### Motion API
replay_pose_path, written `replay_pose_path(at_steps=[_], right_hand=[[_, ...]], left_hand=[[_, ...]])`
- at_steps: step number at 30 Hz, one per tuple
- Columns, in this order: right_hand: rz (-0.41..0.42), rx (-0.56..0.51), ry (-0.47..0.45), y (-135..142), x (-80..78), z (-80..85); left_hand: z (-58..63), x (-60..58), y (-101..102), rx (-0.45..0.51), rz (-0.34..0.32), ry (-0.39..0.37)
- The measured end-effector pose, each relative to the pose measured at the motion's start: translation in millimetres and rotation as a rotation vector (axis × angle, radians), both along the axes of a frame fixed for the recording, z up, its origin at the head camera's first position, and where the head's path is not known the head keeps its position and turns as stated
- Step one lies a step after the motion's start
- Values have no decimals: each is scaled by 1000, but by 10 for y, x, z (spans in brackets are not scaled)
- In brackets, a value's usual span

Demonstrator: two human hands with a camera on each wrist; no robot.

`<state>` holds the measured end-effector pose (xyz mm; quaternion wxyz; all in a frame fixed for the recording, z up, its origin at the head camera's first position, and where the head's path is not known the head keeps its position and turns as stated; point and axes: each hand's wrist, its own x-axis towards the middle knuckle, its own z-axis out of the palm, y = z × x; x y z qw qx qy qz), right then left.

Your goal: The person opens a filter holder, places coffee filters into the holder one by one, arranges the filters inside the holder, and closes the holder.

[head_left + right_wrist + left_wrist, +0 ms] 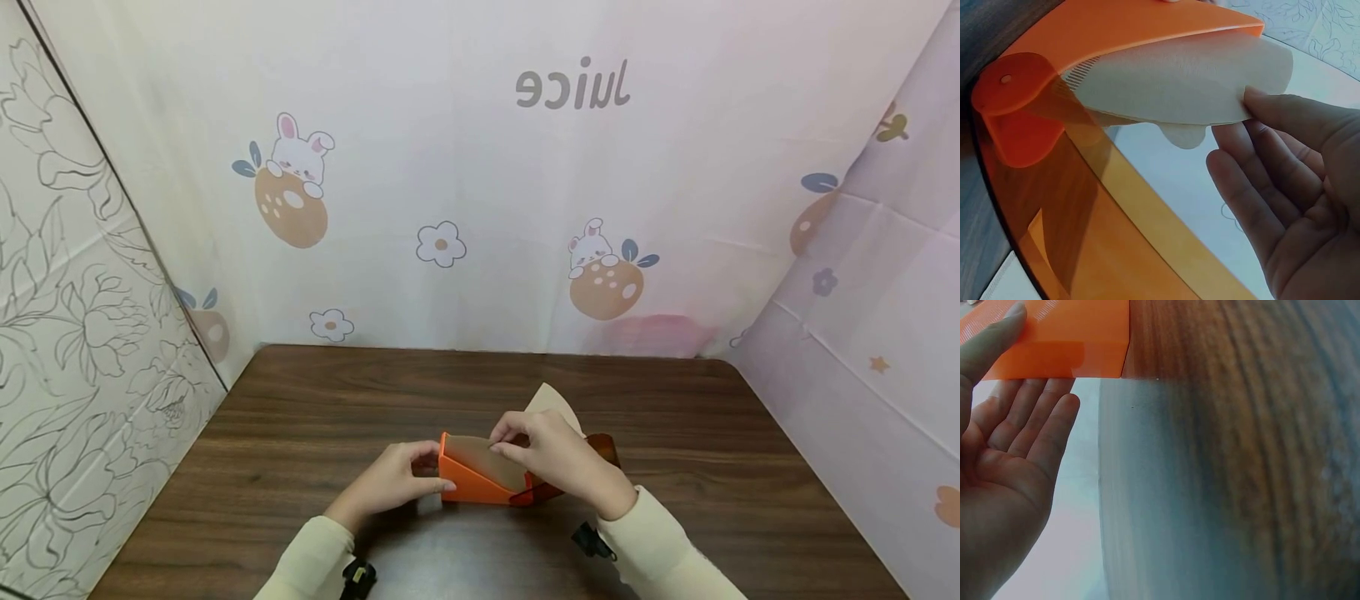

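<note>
An orange coffee filter holder [474, 484] stands on the table, its see-through brown lid [603, 448] swung open to the right. Beige paper coffee filters [1185, 81] sit inside it, their edges showing above the slanted front. My left hand [393, 477] grips the holder's left end, thumb on the front face and fingers behind. At the filters' upper edge, my right hand [551, 450] pinches the paper between thumb and fingers, as the right wrist view shows. Behind that hand another piece of beige paper [553, 402] is partly hidden by the hand and lid.
The dark wood-grain table [337, 392] runs back to a printed curtain [450, 167]. More patterned cloth [90, 292] hangs at the left and right sides. The open lid juts out beneath my right wrist.
</note>
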<state>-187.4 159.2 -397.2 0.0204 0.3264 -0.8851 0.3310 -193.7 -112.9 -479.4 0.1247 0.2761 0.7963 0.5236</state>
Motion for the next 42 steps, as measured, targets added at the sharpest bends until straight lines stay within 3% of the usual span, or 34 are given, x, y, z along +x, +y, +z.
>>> replay_pose_path(at_steps=[17,25,42], right_hand=[[34,26,-12,-73,-12,-108],[44,69,-83,-75,-5,-166],[30,81,-102,-70,-5,-117]], left_hand=[[0,2,-8,28,-10,-30],[8,4,-8,16,-11,-18],[3,-1,-5,31,-15,-21]])
